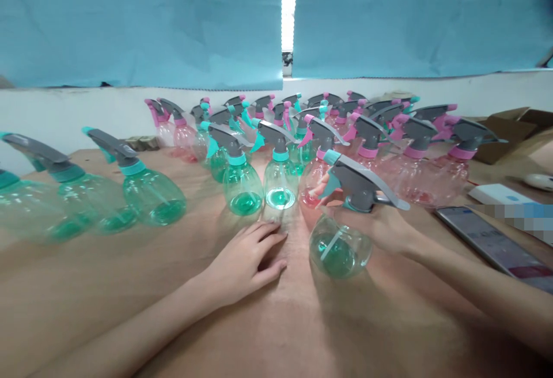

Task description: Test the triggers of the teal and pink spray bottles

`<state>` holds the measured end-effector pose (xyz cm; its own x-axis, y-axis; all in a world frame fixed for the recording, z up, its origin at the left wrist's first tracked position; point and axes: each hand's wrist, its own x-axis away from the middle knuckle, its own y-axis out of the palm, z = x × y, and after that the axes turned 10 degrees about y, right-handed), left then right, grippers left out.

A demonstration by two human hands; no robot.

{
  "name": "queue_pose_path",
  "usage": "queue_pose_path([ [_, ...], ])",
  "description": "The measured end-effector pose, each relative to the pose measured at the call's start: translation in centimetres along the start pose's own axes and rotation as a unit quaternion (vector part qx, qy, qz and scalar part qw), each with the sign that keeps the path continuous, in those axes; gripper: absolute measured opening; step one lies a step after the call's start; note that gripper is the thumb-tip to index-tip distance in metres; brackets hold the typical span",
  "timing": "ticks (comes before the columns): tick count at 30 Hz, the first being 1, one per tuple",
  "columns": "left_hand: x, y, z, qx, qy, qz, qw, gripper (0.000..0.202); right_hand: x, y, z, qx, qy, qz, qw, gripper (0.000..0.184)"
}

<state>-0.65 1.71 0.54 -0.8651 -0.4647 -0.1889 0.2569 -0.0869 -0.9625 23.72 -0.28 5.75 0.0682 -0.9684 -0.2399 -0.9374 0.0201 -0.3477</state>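
Note:
My right hand (380, 225) is wrapped round the neck of a teal spray bottle (341, 245) with a grey trigger head, which stands on the wooden table (151, 286) in front of me. My left hand (246, 260) lies flat on the table just left of that bottle, fingers stretched out and holding nothing. Right behind my hands stand more teal bottles (242, 185) in a row.
Several teal spray bottles (147, 188) stand at the left, and several pink ones (415, 159) crowd the back right. A phone (492, 245) and a white box (501, 196) lie at the right edge. Cardboard boxes (510, 130) sit by the wall.

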Motion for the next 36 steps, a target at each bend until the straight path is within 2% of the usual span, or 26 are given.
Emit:
queue_pose_path([
  [4, 0.06, -0.05, 0.08, 0.002, -0.002, -0.004, 1.0, 0.042, 0.08, -0.18, 0.26, 0.0, 0.018, -0.028, 0.999, 0.018],
  [10, -0.01, -0.01, 0.17, 0.004, -0.003, 0.001, 1.0, 0.041, 0.09, -0.2, 0.08, 0.027, -0.002, -0.038, 0.999, 0.014],
  [21, -0.02, 0.08, 0.02, 0.001, -0.002, 0.008, 1.0, 0.041, -0.2, 0.02, 0.23, 0.018, -0.04, -0.017, 0.999, 0.002],
  [26, 0.03, 0.08, 0.01, -0.004, 0.001, 0.005, 1.0, 0.041, -0.3, -0.07, 0.51, 0.004, -0.052, -0.034, 0.998, 0.007],
  [36, -0.03, -0.08, 0.03, -0.004, 0.001, -0.002, 1.0, 0.042, -0.06, -0.16, 0.68, 0.02, -0.046, -0.02, 0.999, 0.003],
])
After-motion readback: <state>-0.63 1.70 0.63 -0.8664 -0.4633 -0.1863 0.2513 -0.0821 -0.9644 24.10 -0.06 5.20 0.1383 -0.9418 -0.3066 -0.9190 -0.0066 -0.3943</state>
